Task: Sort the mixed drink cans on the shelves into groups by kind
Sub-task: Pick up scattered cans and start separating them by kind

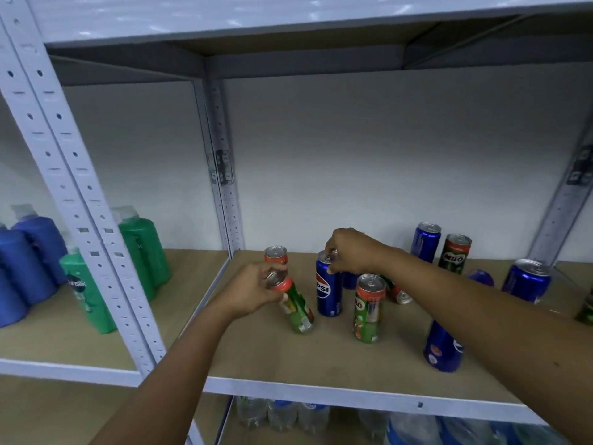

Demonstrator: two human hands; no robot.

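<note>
1. White metal shelving [80, 187] fills the view, with a pale wall behind and a tan shelf board [272, 354] running across the middle.
2. Two bare forearms reach in from 6 o'clock and 4 o'clock toward the middle of the board.
3. At 9 o'clock, in the neighbouring bay, stand blue bottles [29, 261] and green bottles [141, 252].
4. Below the board, at 6 o'clock, clear water bottles [282, 415] show on a lower shelf.
5. The left hand [250, 290] is just left of centre. Its fingers are closed around the top of a green Milo can [298, 309], which is tilted with its top leaning toward 11 o'clock.
6. The right hand [349, 252] is at the centre. Its fingers pinch the rim of an upright blue Pepsi can [328, 290] that stands on the board.
7. Behind the left hand, another red-topped can [276, 254] stands upright.
8. A second green Milo can [369, 308] stands upright just right of the Pepsi can; a further can [396, 290] lies on its side behind it.
9. Toward 3 o'clock, a tall blue can [425, 240] and a Milo can [455, 253] stand side by side near the wall.
10. Farther right stands a blue can [526, 281]. Another blue can [442, 348] sits partly hidden under the right forearm.
</note>
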